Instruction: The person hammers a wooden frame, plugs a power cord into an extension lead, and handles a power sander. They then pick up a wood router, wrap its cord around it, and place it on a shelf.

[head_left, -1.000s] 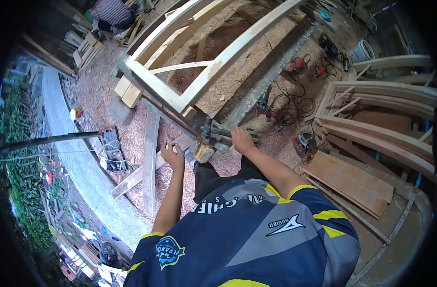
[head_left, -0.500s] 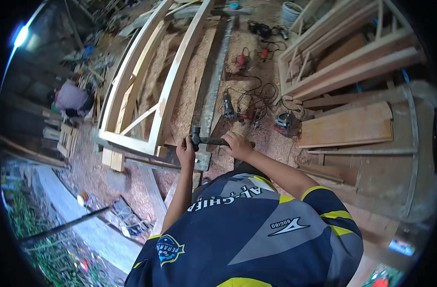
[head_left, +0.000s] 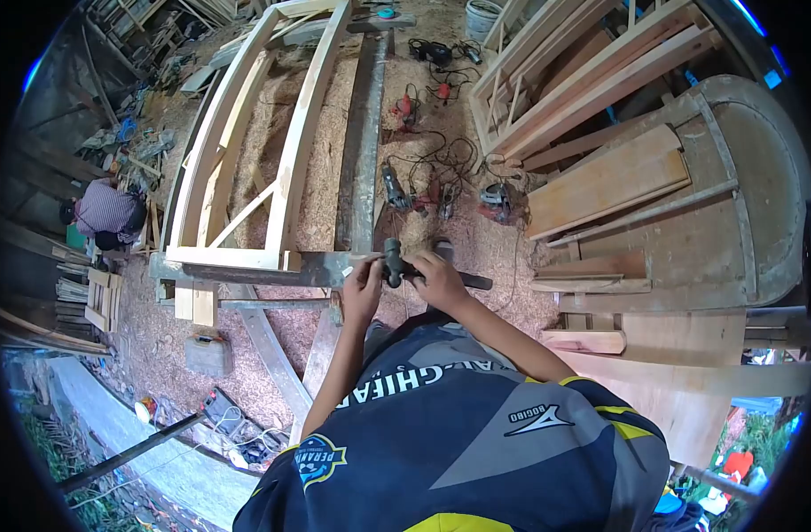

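My right hand (head_left: 437,280) is wrapped round a hammer (head_left: 393,263) close below its dark metal head. The handle sticks out to the right beyond my fist. Just left of the head, my left hand (head_left: 362,289) is closed in a pinch; a small pale bit shows at its fingertips, too small to name. Both hands are in front of my chest, near the corner of a pale wooden frame (head_left: 286,208) with a diagonal brace. This frame lies on dark bench beams (head_left: 321,266).
Corded power tools (head_left: 395,186) and a circular saw (head_left: 496,202) lie on the shavings-covered floor. Wooden frames (head_left: 591,89) and boards (head_left: 609,182) are at right. A plastic jerrycan (head_left: 208,355) stands lower left. Another person (head_left: 111,213) crouches at far left.
My view has shifted. My right hand is now much nearer the hammer's head, with more handle showing beyond it. My left hand stays beside the head.
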The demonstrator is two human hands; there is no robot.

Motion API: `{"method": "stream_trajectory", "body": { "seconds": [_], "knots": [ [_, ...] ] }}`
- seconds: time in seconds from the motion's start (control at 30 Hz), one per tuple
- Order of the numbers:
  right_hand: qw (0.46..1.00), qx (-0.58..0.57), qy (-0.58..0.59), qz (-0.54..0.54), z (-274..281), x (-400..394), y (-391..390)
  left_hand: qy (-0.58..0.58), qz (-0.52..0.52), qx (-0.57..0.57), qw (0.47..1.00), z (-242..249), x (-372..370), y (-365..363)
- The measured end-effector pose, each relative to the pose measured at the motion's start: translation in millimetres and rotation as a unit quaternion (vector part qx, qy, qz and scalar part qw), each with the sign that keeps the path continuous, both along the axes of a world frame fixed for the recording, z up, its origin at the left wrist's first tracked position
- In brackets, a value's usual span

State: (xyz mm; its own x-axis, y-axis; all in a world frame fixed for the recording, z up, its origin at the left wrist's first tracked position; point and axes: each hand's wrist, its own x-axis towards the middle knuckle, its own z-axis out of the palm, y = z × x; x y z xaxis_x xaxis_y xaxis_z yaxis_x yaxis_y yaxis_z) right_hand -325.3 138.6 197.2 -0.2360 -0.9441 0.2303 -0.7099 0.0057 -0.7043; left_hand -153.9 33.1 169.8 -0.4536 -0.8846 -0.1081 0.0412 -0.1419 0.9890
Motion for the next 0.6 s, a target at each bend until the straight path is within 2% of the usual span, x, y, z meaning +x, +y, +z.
{"method": "stream_trajectory", "body": {
  "seconds": [0.07, 0.23, 0.27, 0.3, 0.33, 0.37, 0.57, 0.6],
  "knots": [
    [1.000, 0.003, 0.011, -0.004, 11.0, -4.1, 12.4, -0.013, -0.082, -0.034, 0.996, 17.4, -0.2, 5.5],
    [0.999, -0.003, 0.050, 0.013, 17.5, -35.1, 3.3, -0.093, -0.126, -0.106, 0.982, 19.6, -26.6, -12.5],
    [0.997, -0.039, 0.064, 0.010, 16.0, -44.9, -4.2, -0.118, -0.119, -0.141, 0.976, 14.1, -37.1, -22.3],
    [0.997, -0.042, 0.067, 0.003, 16.2, -58.0, -10.3, -0.142, -0.112, -0.175, 0.968, 20.7, -54.6, -32.1],
    [0.997, 0.006, 0.073, -0.008, 15.9, -70.8, -15.0, -0.187, -0.106, -0.226, 0.950, 27.3, -70.4, -39.8],
    [0.996, 0.054, 0.074, -0.018, 14.2, -84.1, -20.1, -0.189, -0.113, -0.229, 0.948, 33.3, -87.3, -49.8],
    [0.992, 0.126, 0.009, -0.012, -10.9, -208.4, -62.2, -0.234, -0.268, -0.349, 0.867, 41.3, -220.4, -125.6],
    [0.993, 0.116, 0.016, -0.023, -11.0, -231.1, -68.5, -0.240, -0.271, -0.323, 0.875, 44.2, -244.3, -130.3]
  ]
}}
